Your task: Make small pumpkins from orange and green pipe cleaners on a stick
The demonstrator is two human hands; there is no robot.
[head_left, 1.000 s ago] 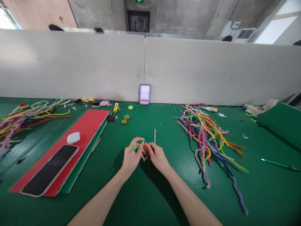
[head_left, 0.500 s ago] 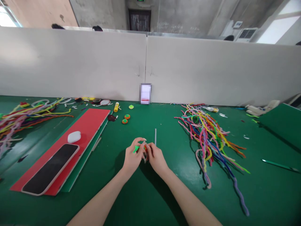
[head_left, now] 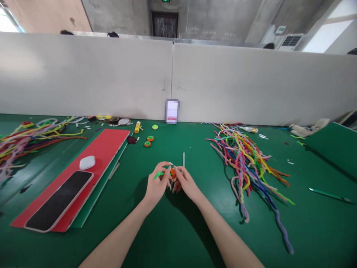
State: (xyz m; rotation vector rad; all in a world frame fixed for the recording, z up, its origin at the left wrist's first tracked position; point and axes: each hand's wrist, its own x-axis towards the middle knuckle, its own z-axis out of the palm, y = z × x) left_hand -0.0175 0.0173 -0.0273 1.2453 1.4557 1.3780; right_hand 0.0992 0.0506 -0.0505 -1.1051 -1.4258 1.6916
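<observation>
My left hand (head_left: 156, 186) and my right hand (head_left: 188, 184) meet over the middle of the green table, fingers closed around a small orange pipe-cleaner coil (head_left: 173, 173). Fingertips cover much of the coil. A bright green pipe-cleaner piece (head_left: 158, 174) sticks out leftward between my left thumb and forefinger. Just beyond my right fingers lies a thin grey strip (head_left: 183, 159). Farther back, two little orange coils with green tops (head_left: 150, 138) sit close together, with a yellow-green disc (head_left: 155, 127) behind them.
Loose pipe cleaners (head_left: 242, 160) sprawl on the right, near a green pen-like tool (head_left: 330, 195). Red and green boards (head_left: 107, 143) at left carry a phone (head_left: 60, 201) and a white case (head_left: 87, 162). A glue stick (head_left: 137, 127) and a blurred-screen device (head_left: 172, 111) stand toward the partition (head_left: 223, 82).
My fingers have shifted around the coil, so more orange shows between them. The green piece now points lower and farther left. The whole view has drifted slightly.
</observation>
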